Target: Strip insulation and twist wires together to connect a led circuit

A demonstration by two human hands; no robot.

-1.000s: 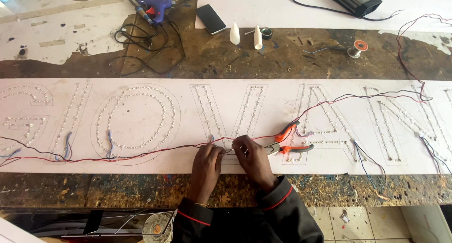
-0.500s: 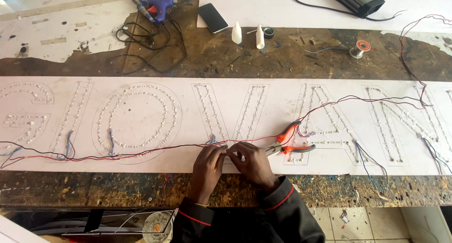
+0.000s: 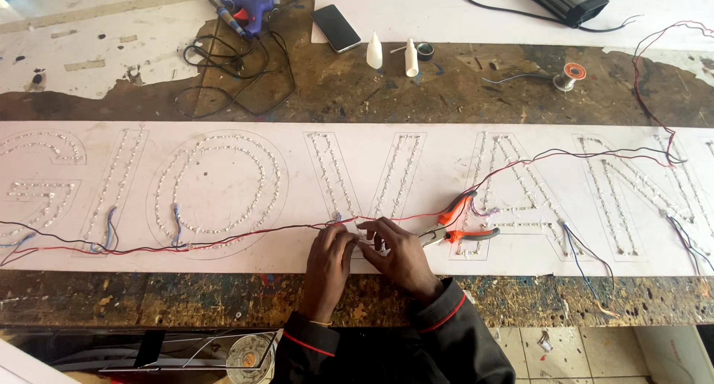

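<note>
We see, low in the centre of the frame, a left hand (image 3: 329,265) and a right hand (image 3: 399,254) meeting fingertip to fingertip, both pinched on the thin red and black wire pair (image 3: 223,237) at the foot of a dotted letter outline. That wire runs lengthwise, left to right, along the lower edge of the long white sign panel (image 3: 416,142), rising toward the upper right. Orange-handled pliers (image 3: 455,222) lie just right of the hands, handles pointing right. No containers show.
</note>
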